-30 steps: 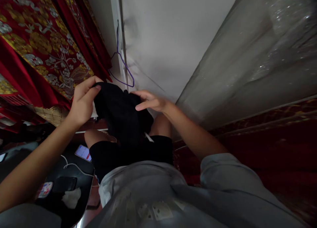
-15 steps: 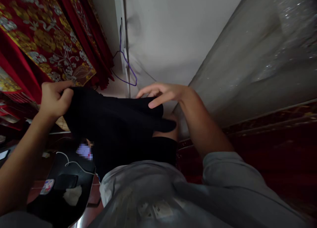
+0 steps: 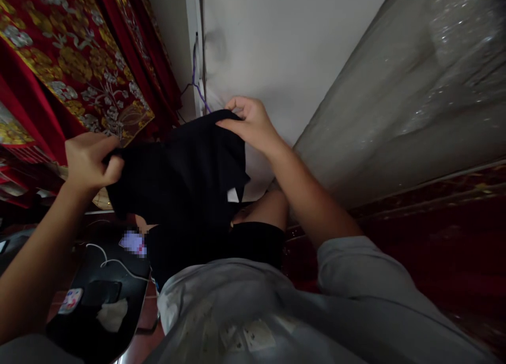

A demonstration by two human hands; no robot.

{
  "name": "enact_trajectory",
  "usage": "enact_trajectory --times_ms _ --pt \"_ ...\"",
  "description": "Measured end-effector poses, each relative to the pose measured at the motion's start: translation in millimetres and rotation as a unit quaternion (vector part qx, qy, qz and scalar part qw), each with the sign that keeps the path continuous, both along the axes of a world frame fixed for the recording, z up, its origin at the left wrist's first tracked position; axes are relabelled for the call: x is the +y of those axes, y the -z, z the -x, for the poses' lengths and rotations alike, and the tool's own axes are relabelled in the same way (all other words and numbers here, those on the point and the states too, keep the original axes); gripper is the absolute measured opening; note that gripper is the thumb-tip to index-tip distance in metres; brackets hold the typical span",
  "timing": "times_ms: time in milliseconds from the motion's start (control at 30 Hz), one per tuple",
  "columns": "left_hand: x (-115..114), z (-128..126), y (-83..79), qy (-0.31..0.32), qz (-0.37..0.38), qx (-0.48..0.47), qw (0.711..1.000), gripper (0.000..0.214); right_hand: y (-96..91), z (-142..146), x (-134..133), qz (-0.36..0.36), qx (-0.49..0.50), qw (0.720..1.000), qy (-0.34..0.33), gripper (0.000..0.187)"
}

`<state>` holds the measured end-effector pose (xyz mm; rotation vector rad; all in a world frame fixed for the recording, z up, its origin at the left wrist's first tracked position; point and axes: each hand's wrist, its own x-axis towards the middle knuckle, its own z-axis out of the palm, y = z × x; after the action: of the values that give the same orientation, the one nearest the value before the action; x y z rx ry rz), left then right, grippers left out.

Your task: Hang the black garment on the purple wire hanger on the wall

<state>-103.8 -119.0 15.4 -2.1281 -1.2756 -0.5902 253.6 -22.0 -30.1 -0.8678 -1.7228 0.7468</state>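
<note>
A black garment (image 3: 182,179) is stretched out in the air in front of me, above my knees. My left hand (image 3: 89,161) is closed in a fist on its left edge. Pinching the upper right edge is my right hand (image 3: 249,122), with thumb and fingers pressed on the cloth. A small white tag (image 3: 233,195) shows on the garment's lower right part. Beneath it are my black shorts (image 3: 253,242) and bare knee (image 3: 269,208). I wear a grey shirt (image 3: 276,311).
A red and gold patterned curtain (image 3: 71,63) hangs at the left. A white wall (image 3: 284,47) with a purple hanger (image 3: 196,79) is ahead. A plastic-covered surface (image 3: 415,89) runs along the right. At lower left a black surface (image 3: 98,306) carries a phone (image 3: 132,242), a white cable and a crumpled tissue.
My right hand went from open fingers over the cloth to a pinch on its upper edge and lifted it. My left hand moved left earlier and holds its edge, spreading the garment.
</note>
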Motion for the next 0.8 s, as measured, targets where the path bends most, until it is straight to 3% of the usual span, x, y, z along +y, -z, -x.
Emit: enact_trajectory --times_ms 133,300,400,533,633,800 --pt "-0.1 -10.0 3.2 -0.036 0.012 0.000 0.999 0.016 18.4 29.5 46.5 -0.010 -0.009 0.994 0.108 0.026" --pt "1.4 -16.0 11.2 -0.034 0.040 0.011 0.999 0.023 32.1 45.2 72.6 0.013 -0.080 0.993 0.081 0.009" --pt "4.5 -16.2 17.9 -0.038 0.056 0.025 0.997 0.028 33.5 41.6 66.2 0.033 -0.077 0.993 0.081 0.018" --pt "12.9 -20.1 21.9 -0.103 0.110 0.045 0.988 0.028 31.8 25.2 46.5 -0.039 -0.005 0.993 0.109 0.011" --pt "23.7 -26.7 24.1 -0.151 0.196 0.060 0.967 0.025 26.4 3.4 26.9 -0.057 -0.009 0.991 0.120 0.012" --pt "49.7 -47.6 38.0 -0.155 0.283 0.035 0.946 0.034 14.7 -42.5 -0.3 -0.073 -0.012 0.992 0.105 0.010"
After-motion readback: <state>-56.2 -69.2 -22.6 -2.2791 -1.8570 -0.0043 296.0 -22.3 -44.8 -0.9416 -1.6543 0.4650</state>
